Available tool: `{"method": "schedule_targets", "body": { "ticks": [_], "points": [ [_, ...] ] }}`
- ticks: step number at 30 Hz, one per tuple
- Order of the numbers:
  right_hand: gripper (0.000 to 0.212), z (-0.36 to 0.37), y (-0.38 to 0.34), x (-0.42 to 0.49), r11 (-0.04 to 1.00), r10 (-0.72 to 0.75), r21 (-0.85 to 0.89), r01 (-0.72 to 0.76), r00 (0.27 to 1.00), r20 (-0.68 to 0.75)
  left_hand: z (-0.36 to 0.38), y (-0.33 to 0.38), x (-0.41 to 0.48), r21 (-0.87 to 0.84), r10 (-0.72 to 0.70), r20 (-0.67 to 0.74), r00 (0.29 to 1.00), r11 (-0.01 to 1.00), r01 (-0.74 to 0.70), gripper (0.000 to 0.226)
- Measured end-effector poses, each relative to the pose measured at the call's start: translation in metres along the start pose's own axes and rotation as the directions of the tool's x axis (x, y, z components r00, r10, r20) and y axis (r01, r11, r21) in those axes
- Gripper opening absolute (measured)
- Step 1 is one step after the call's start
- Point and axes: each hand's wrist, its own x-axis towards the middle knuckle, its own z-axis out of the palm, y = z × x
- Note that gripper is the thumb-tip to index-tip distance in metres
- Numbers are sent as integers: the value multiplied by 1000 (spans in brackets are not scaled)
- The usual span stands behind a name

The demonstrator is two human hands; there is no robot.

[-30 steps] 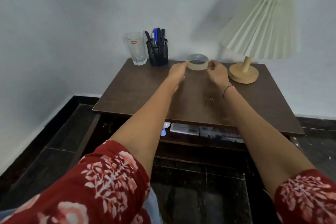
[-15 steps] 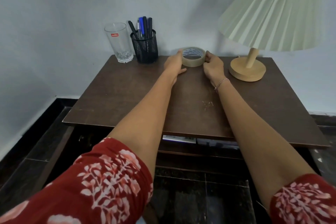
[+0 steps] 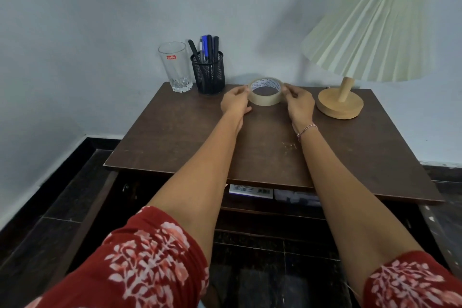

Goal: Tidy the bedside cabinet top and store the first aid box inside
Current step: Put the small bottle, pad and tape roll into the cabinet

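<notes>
While we reach across the bedside cabinet, two flat boxes (image 3: 250,191) show on the shelf just under the near edge of the cabinet top (image 3: 175,137); whether either is the first aid box we cannot tell. Farther in, toward the far middle of the top, our left hand (image 3: 235,104) and right hand (image 3: 298,105) pinch the tape roll (image 3: 265,102) between fingertips, one hand on each side. We judge the roll to be lying flat on the wood, though contact underneath is hard to confirm. The risks lie close by. The lamp (image 3: 340,105) stands just right of our right hand, so a careless sweep that way could knock its wooden base. At the far left, the pen holder (image 3: 208,75) and drinking glass (image 3: 175,67) stand side by side near the wall, where a bump could tip the glass. Set down on its rim, the roll could also wheel off the top. As held, its hole faces up and slightly toward us, its axis close to vertical; being round, it has no long axis across the top.
</notes>
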Motion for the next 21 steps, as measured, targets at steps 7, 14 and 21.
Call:
{"method": "schedule_targets", "body": {
  "ticks": [7,14,21],
  "points": [
    [37,-6,-6,-48,900,81,418,-127,989,127,-34,-11,-30,-142,18,8,1000,990,-17,24],
    [36,-18,-27,-98,869,98,468,-157,984,148,-65,-2,-74,-186,-12,30,999,982,17,31],
    [36,-15,-53,-150,790,129,562,-246,962,241,-110,0,-119,-247,-8,-12,1000,969,4,26]
  ]
}}
